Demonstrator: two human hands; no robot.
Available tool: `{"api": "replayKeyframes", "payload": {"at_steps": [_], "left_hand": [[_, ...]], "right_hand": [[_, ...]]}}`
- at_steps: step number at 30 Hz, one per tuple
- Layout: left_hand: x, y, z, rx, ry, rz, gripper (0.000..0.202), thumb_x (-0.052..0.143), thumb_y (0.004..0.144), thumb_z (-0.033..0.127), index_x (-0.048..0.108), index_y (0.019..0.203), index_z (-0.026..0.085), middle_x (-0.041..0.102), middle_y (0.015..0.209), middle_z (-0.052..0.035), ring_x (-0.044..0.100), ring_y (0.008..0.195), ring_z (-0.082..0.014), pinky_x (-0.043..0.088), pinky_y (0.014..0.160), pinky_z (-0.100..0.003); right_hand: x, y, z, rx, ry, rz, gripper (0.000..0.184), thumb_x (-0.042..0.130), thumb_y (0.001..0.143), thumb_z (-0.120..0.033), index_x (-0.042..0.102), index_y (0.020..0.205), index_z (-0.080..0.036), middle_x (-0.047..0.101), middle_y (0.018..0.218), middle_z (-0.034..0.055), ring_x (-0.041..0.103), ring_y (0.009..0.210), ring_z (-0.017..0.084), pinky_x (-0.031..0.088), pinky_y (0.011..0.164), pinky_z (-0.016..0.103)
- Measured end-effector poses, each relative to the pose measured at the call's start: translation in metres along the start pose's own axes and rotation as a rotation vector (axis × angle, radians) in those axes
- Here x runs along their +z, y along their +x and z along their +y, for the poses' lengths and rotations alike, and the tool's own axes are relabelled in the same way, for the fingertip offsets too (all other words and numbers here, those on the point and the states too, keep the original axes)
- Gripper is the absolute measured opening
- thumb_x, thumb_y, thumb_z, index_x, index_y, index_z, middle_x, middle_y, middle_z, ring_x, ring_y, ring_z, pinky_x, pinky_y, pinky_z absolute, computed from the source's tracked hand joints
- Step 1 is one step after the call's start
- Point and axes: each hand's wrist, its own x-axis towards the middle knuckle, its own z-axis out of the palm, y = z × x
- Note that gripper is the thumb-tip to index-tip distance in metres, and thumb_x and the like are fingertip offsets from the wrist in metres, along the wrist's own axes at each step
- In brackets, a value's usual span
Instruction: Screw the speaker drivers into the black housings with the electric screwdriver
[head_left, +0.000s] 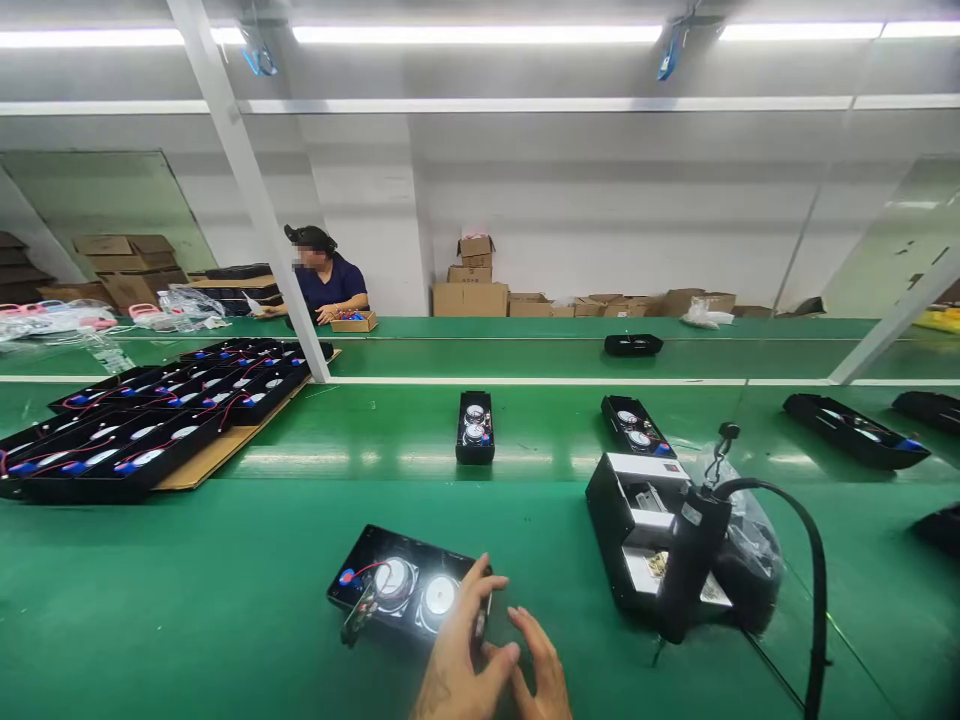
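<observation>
A black speaker box [405, 590] lies at an angle on the green bench in front of me, its open side up. Two round silver speaker drivers show inside it, with a blue part, red wires and a small circuit board hanging at its left edge. My left hand [465, 640] is at the box's right end, fingers stretched and thumb apart; whether it presses on the box I cannot tell. Just right of it, my right hand [541, 670] is off the box, fingers bent and spread, with nothing visible in them. The two hands nearly touch.
An electric screwdriver [696, 565] hangs at the right before a black parts bin [611, 530]. More speaker boxes [475, 428] lie on the belt; several fill a cardboard sheet [202, 470] at left. A person [330, 280] sits across. White posts [259, 200] rise from the bench.
</observation>
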Motion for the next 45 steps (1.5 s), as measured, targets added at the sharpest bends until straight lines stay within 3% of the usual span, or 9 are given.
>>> {"api": "replayKeyframes", "payload": {"at_steps": [4,9,15,19,24,29,34,40,45], "left_hand": [[-0.015,-0.007,0.035,0.189,-0.040,-0.008,0.046,0.067,0.084,0.025,0.066,0.128,0.035,0.069,0.136,-0.0066,0.067,0.126,-0.0273,0.059,0.106,-0.045],[-0.075,-0.014,0.060,0.224,0.119,0.214,0.024,0.064,0.092,0.027,0.073,0.113,0.033,0.078,0.109,-0.0037,0.075,0.104,-0.0234,0.063,0.096,-0.040],[-0.118,-0.001,0.016,-0.155,0.092,0.671,0.031,0.060,0.094,0.045,0.066,0.118,0.026,0.068,0.128,-0.0071,0.063,0.123,-0.0266,0.051,0.112,-0.046],[-0.093,0.002,-0.019,-0.301,-0.030,0.452,0.037,0.055,0.093,0.056,0.066,0.106,0.023,0.057,0.144,-0.0110,0.058,0.131,-0.0294,0.053,0.108,-0.045],[-0.038,-0.009,-0.007,-0.338,-0.062,0.330,0.033,0.046,0.101,0.052,0.064,0.100,0.024,0.053,0.148,-0.0087,0.041,0.148,-0.0280,0.040,0.119,-0.048],[-0.025,-0.010,0.006,-0.360,-0.116,0.286,0.032,0.046,0.102,0.051,0.065,0.102,0.025,0.049,0.151,-0.0085,0.039,0.149,-0.0272,0.039,0.119,-0.048],[-0.041,-0.015,0.007,-0.231,-0.046,0.265,0.029,0.056,0.098,0.048,0.062,0.118,0.027,0.041,0.156,-0.0099,0.042,0.148,-0.0296,0.039,0.120,-0.053],[-0.056,-0.017,0.024,0.038,0.236,0.061,0.063,0.089,0.071,0.042,0.060,0.126,0.029,0.015,0.170,-0.0095,0.034,0.151,-0.0409,0.045,0.116,-0.059],[-0.050,-0.007,0.025,0.173,0.440,-0.086,0.049,0.090,0.067,0.024,0.064,0.108,0.023,0.016,0.171,-0.0100,0.015,0.157,-0.0443,0.027,0.123,-0.071]], "right_hand": [[-0.002,0.016,-0.014,-0.193,-0.065,0.026,0.038,0.054,0.099,-0.025,0.061,0.135,-0.033,0.062,0.140,0.0129,0.061,0.130,0.036,0.059,0.095,0.053],[-0.032,0.049,-0.033,-0.366,-0.011,-0.175,0.044,0.053,0.091,-0.006,0.063,0.127,-0.028,0.063,0.141,0.0074,0.049,0.143,0.030,0.047,0.110,0.052],[-0.062,0.079,-0.029,-0.339,0.037,-0.357,0.033,0.058,0.083,-0.001,0.065,0.104,-0.025,0.068,0.133,0.0040,0.049,0.142,0.029,0.037,0.117,0.057],[-0.094,0.087,0.004,-0.273,-0.035,-0.394,0.034,0.055,0.078,0.004,0.064,0.093,-0.026,0.069,0.132,0.0005,0.051,0.139,0.029,0.035,0.117,0.060],[-0.117,0.085,0.005,-0.219,-0.115,-0.330,0.027,0.064,0.082,-0.008,0.063,0.104,-0.023,0.069,0.127,0.0078,0.059,0.127,0.032,0.042,0.110,0.060],[-0.083,0.077,-0.039,-0.258,0.223,-0.201,0.018,0.064,0.089,-0.011,0.067,0.101,-0.024,0.075,0.106,0.0060,0.068,0.104,0.025,0.054,0.094,0.046],[-0.061,0.092,-0.041,0.076,0.397,0.016,0.008,0.065,0.097,-0.026,0.070,0.102,-0.021,0.076,0.095,0.0054,0.072,0.086,0.021,0.059,0.078,0.035],[-0.098,0.127,-0.026,-0.483,0.015,-0.581,0.033,0.044,0.099,-0.005,0.072,0.104,-0.023,0.074,0.094,0.0047,0.066,0.082,0.018,0.047,0.074,0.033],[-0.104,0.136,-0.038,-0.548,-0.242,-0.751,0.033,0.047,0.086,0.004,0.067,0.086,-0.021,0.067,0.079,0.0010,0.058,0.070,0.017,0.036,0.065,0.033]]}}
